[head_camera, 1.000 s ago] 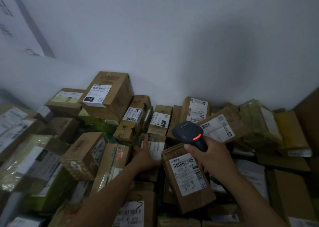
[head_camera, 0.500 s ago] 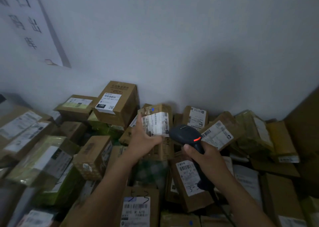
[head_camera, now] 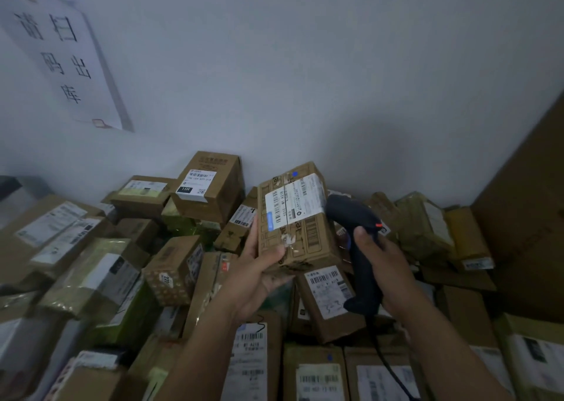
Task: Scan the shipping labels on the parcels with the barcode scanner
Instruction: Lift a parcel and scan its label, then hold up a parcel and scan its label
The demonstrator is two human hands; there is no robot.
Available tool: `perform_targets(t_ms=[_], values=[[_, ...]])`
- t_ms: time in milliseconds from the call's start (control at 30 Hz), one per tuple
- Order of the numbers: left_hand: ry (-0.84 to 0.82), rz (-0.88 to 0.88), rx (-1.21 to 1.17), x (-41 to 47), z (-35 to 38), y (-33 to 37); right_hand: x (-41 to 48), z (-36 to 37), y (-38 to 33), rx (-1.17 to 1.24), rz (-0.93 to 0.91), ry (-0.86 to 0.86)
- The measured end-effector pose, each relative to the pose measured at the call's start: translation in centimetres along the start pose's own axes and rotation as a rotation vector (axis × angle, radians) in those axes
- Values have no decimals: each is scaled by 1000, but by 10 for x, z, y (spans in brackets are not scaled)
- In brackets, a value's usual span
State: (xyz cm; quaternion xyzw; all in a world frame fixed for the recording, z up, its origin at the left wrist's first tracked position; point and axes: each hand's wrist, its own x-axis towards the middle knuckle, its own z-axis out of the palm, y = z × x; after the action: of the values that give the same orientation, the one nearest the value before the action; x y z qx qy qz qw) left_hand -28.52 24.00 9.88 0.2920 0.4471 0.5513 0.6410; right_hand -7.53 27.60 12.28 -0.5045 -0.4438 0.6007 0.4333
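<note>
A sign is hanging on the wall above heaped parcels. The left hand is gripping a box from below, holding it tilted above the heap with its label facing the camera. Just beside it, the right hand is clutching the scanner, whose head is sitting at the label's right edge.
</note>
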Motion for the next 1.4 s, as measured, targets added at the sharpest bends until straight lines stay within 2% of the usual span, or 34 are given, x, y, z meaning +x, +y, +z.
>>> perform_targets(t_ms=[67,200,467,1200,1400], values=[[75,41,116,-7,-4,7,-10,-3,-4,-142,-48,-36],[246,77,495,-18,-27,30,-28,-10,-8,-413,-135,-102],[283,64,773,-43,-43,56,-62,-14,-22,-694,-139,-232],[306,100,788,-43,-42,43,-81,-19,-32,-674,-144,-203],[465,110,654,-17,-50,21,-55,-22,-30,-503,-187,-93]])
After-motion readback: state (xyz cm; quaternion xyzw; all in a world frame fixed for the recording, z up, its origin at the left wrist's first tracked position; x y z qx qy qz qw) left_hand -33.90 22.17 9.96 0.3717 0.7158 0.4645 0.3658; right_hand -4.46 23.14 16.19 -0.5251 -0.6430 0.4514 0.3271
